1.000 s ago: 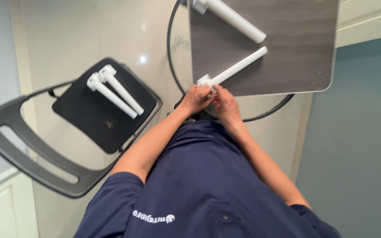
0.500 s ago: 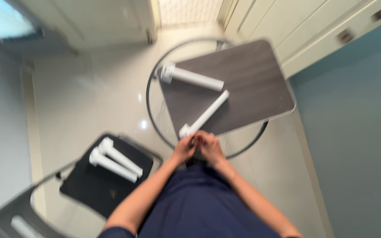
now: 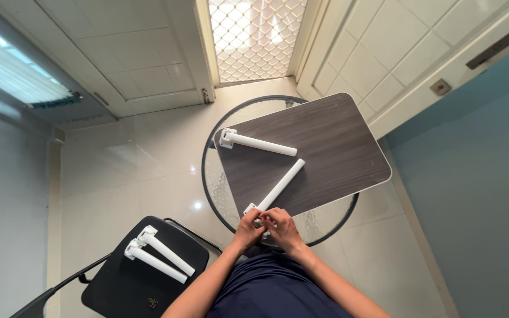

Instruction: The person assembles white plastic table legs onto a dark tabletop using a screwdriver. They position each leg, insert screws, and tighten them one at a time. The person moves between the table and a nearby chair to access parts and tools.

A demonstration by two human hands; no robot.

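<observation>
A dark wood-grain board [image 3: 331, 147] lies on a round glass table [image 3: 219, 182]. Two white legs rest on the board: one lies along its far edge [image 3: 260, 143], the other [image 3: 281, 185] runs diagonally toward me. My left hand [image 3: 248, 228] and my right hand [image 3: 282, 228] meet at the near end of the diagonal leg, at its bracket on the board's near corner. Both hands are closed around that end, fingers touching each other. What the fingertips hold is hidden.
A black chair [image 3: 122, 285] stands at lower left with two more white legs [image 3: 157, 259] lying on its seat. Beyond the table are a door with a lattice grille [image 3: 254, 35], white panelled walls and a pale tiled floor [image 3: 136, 176].
The camera has tilted up and back, so the table and board sit lower and smaller in view. My hands stay at the near end of the diagonal leg.
</observation>
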